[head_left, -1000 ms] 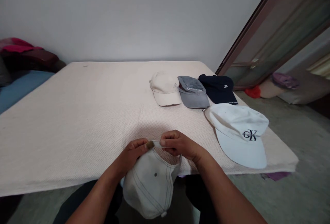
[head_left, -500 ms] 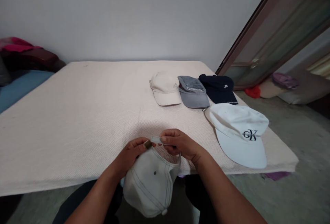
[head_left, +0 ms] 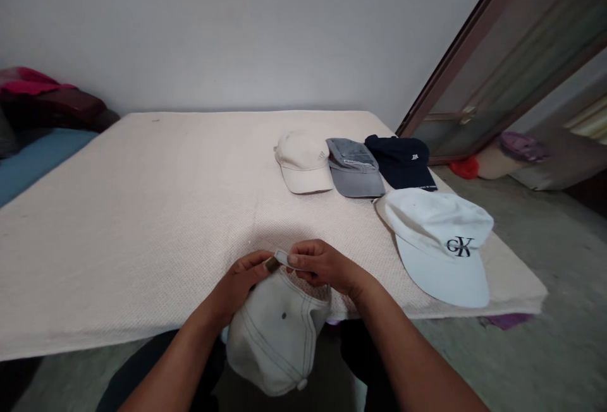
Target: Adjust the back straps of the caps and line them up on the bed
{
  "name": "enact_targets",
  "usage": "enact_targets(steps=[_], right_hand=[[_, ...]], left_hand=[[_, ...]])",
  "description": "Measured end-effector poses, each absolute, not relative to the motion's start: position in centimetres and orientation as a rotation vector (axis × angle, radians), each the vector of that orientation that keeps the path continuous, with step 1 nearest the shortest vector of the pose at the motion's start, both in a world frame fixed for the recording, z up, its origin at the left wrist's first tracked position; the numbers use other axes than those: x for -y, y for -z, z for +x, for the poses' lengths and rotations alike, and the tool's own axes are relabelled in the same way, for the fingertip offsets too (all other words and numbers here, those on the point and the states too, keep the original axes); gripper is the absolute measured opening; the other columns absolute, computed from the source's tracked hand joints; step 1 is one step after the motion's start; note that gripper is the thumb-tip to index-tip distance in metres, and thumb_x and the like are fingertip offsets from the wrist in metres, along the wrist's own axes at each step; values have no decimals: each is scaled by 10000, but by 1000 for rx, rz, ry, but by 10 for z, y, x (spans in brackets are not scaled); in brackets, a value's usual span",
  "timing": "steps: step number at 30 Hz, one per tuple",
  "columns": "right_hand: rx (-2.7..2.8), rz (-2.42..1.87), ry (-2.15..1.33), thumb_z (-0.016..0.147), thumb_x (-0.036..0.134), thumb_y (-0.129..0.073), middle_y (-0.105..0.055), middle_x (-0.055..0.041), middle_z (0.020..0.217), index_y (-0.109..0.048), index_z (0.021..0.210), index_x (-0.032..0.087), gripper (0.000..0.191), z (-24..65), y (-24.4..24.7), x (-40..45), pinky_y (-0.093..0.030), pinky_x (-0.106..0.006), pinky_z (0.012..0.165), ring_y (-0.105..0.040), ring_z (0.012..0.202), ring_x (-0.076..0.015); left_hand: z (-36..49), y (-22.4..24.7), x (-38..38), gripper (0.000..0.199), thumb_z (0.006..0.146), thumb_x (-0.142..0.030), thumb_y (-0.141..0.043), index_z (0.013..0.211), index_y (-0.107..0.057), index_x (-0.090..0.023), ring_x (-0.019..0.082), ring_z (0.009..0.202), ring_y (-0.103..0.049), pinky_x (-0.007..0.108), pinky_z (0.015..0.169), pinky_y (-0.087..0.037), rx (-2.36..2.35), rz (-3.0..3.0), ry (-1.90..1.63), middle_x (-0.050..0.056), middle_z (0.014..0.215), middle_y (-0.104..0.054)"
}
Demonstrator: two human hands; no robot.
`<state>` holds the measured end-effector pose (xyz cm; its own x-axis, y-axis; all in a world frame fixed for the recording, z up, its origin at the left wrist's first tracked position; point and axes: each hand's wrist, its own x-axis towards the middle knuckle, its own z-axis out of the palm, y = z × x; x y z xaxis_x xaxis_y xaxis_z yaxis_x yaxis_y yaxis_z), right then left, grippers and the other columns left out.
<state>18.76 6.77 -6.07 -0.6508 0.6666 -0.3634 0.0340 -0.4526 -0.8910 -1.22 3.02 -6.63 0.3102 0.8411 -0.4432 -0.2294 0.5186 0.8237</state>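
Observation:
A light grey-white baseball cap (head_left: 272,333) hangs at the near edge of the cloth-covered surface, its back opening turned up and away from me. My left hand (head_left: 246,276) is closed on the left side of that opening, the thumb by a brass-coloured buckle (head_left: 272,264). Between the thumb and fingers of my right hand (head_left: 320,263) is the cap's back strap (head_left: 282,258), its tip at the buckle. Whether the tip is inside the buckle I cannot tell.
A cream cap (head_left: 302,156), a grey cap (head_left: 355,167) and a navy cap (head_left: 401,160) lie in a row on the white cloth (head_left: 142,222). A white cap with black letters (head_left: 436,241) lies nearer, at the right. A wall (head_left: 237,33) stands behind.
My right hand has shifted slightly left, bringing the strap's tip closer to the buckle. Less of the strap shows beyond my fingers. The left hand has hardly moved.

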Motion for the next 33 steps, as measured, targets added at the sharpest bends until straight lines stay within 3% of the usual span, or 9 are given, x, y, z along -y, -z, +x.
enact_targets(steps=[9,20,33], right_hand=[[1454,-979,-2145,769,349,-622,-421,56,518,-564,680,144,231,192,67,-71,-191,-180,387,-306,428,-42],[1437,-955,-2152,785,374,-613,-377,75,479,-592,717,137,247,190,64,-69,-166,-183,386,-264,415,-40],[1415,-843,-2277,768,267,-601,-383,77,475,-550,667,143,167,191,66,-70,-154,-188,381,-271,406,-39]], left_hand=[[-12,71,-30,170,757,-328,-679,883,-709,-218,95,584,-545,208,582,-394,-1015,748,-748,-15,703,-667],[-10,70,-32,198,738,-354,-690,871,-711,-209,107,599,-539,213,586,-392,-1057,791,-743,-9,715,-663],[-10,74,-29,194,753,-365,-674,743,-650,-172,68,507,-404,194,504,-301,-1023,786,-680,-47,588,-529]])
